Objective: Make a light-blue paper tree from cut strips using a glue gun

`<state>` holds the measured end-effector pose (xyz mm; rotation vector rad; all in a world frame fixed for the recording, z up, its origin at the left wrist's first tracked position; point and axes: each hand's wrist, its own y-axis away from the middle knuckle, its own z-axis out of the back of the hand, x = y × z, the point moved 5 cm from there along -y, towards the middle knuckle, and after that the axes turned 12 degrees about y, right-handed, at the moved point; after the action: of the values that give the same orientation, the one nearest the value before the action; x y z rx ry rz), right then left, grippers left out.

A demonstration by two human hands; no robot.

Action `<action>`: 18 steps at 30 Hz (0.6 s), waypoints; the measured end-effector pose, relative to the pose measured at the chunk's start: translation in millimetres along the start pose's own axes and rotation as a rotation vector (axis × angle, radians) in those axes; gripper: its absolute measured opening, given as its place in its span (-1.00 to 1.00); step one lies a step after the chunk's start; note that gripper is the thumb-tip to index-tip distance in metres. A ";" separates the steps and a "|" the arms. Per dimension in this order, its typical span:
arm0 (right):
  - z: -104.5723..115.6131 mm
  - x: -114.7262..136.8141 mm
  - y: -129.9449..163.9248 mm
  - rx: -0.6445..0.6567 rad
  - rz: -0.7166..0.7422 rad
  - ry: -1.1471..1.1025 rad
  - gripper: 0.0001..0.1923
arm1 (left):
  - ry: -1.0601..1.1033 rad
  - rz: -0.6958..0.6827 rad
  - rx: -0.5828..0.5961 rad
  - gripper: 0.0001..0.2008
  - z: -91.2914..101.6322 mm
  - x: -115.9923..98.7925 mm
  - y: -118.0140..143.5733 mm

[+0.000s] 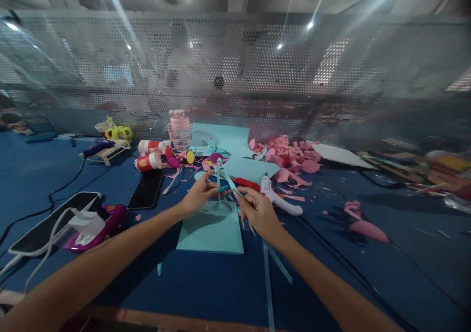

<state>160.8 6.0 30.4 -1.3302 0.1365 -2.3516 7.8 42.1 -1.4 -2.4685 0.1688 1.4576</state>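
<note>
The left forearm (110, 253) and right forearm (324, 273) come nearest the camera, reaching in over the near side of a blue table (206, 292). Between the 2 hands, over a light-blue sheet (206, 236), a thin pale-blue stem (219, 175) stands roughly upright. The left hand (200, 193) has its fingers bent in close at the stem; I can't make out whether they grip it or merely steady it. The right hand (259, 211) has its fingers pinched together on a narrow light-blue strip (231, 182), which slants up to the stem.

The stem looks slender, so a hard pull on the strip could tip or bend it, and the strip itself might crease or tear. A white glue gun (283, 204) lies just beside the right hand; if it is hot, a sideways shift of the knuckles could bring a burn. Its black cord (338, 253) runs behind the right forearm, where a snag could drag the tool. Loose light-blue lengths (281, 265) lie below the right wrist and could catch on the sleeve-less arm.

As for writing, 2 red-and-white cups (147, 162) carry printed marks too small to read. No lettering can be read on the dark phone (146, 190), the pink-topped bottle (180, 130) or the glue gun.
</note>
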 end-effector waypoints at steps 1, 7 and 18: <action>0.0 0.4 -0.2 0.003 -0.010 -0.022 -0.63 | -0.004 -0.002 0.000 -0.34 0.5 0.3 -0.1; -3.6 3.8 -0.5 0.088 -0.112 -0.166 -0.52 | -0.083 -0.003 0.017 -0.32 2.3 3.5 -0.2; -5.3 -6.0 -5.4 0.029 -0.153 -0.354 -0.49 | -0.218 0.012 0.034 -0.27 -0.6 1.5 2.3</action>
<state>157.3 12.7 24.4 -1.7705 -0.1095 -2.1832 8.4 39.8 -2.9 -2.2650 0.1632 1.7008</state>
